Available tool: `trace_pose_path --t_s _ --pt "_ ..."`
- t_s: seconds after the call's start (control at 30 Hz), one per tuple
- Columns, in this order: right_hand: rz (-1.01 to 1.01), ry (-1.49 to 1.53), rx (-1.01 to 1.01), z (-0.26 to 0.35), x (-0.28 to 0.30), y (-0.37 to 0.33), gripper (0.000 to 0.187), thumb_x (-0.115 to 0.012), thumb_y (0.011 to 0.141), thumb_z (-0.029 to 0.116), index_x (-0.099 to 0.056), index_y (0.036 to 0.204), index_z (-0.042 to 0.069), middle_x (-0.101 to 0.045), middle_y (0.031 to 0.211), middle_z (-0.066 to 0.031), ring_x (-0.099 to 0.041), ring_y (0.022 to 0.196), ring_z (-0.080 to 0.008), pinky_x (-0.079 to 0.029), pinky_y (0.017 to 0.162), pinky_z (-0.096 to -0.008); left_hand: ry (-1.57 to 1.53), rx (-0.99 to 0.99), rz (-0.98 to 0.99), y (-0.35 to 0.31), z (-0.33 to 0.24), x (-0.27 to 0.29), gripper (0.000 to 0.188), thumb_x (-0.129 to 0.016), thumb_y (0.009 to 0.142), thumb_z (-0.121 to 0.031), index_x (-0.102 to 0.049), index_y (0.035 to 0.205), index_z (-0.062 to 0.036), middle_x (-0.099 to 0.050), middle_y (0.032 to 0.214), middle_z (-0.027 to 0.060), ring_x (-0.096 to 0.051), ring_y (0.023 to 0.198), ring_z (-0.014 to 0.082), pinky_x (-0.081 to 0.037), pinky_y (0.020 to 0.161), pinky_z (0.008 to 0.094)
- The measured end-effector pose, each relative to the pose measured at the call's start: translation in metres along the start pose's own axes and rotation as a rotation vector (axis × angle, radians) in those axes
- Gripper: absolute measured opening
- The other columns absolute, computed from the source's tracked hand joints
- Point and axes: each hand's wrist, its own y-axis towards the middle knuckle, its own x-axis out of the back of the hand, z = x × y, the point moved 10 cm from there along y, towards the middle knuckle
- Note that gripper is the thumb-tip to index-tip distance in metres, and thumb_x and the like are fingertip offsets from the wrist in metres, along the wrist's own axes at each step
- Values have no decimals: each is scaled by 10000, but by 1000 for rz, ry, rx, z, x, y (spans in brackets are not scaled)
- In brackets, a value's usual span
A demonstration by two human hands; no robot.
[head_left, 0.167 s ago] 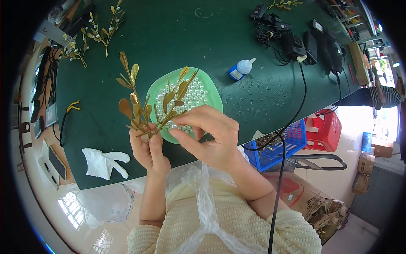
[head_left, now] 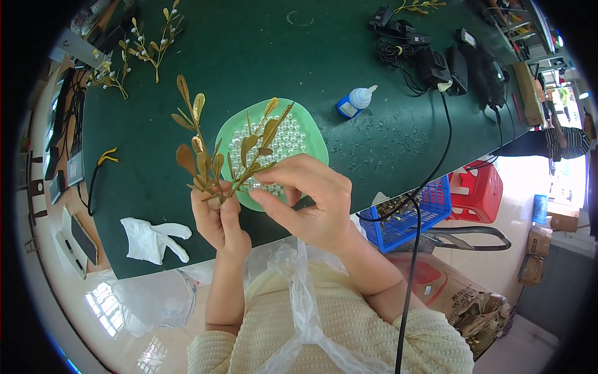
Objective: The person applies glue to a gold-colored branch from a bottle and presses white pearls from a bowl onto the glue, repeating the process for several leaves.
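1. We find the left hand (head_left: 232, 240) gripping a gold-leaved branch (head_left: 203, 163) at its base between thumb and fingers, held above the bench (head_left: 261, 62) and partly in front of a pale green tray (head_left: 316, 138) of white beads (head_left: 288, 134).
2. We note the right hand (head_left: 321, 202) with thumb and forefinger curved toward each other at the right-hand stem; we cannot tell whether they pinch anything.
3. For sound work, we advise a firm left grip low on the stems, so the branch does not twist under the right fingertips.
4. We advise light, precise contact near the stem; pressure on the thin leaves could probably bend them.
5. We cannot make out whether the two stems join, as the left fingers cover their base.
6. The branch and right hand hide some beads; the right hand's far fingers are folded from view.
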Motion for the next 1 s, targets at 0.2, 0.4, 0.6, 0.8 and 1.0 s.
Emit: trace_pose_path --t_s 0.2,0.4,0.6,0.8,1.0 --pt "9 -1 1 0 0 0 230 -702 594 2 -619 806 35 -597 747 -59 -403 419 -43 -317 392 -164 12 -4 -13 1 -3 -1 246 -476 840 -156 -391 1007 4 -421 670 -8 -283 487 30 -181 444 182" --pt "17 0 -13 0 2 1 223 -692 598 -12 -616 805 25 -592 745 -64 -415 437 -46 -317 399 -163 11 30 30 0 1 0 203 -432 846 -139 -404 960 27 -436 705 21 -355 548 45 -265 493 170" --pt "-274 -92 170 2 52 -8 135 -553 744 -5 -570 874 -35 -569 719 -84 -457 532 -49 -346 457 -170 -16 44 51 3 0 -1 201 -427 852 -149 -400 952 23 -405 633 1 -319 524 41 -232 481 174" --pt "-539 -161 -147 -62 118 2 632 -675 666 62 -338 1198 7 -392 1066 -103 -418 764 -116 -377 706 -245 -102 42 62 7 1 -1 210 -410 861 -151 -393 981 20 -348 580 -18 -263 481 42 -182 448 194" --pt "-335 -412 -289 -95 115 13 616 -702 639 197 -411 1161 48 -417 1058 -92 -419 793 -157 -363 722 -283 -177 65 58 9 5 1 206 -395 865 -144 -397 996 15 -308 553 -20 -235 453 49 -172 422 206"
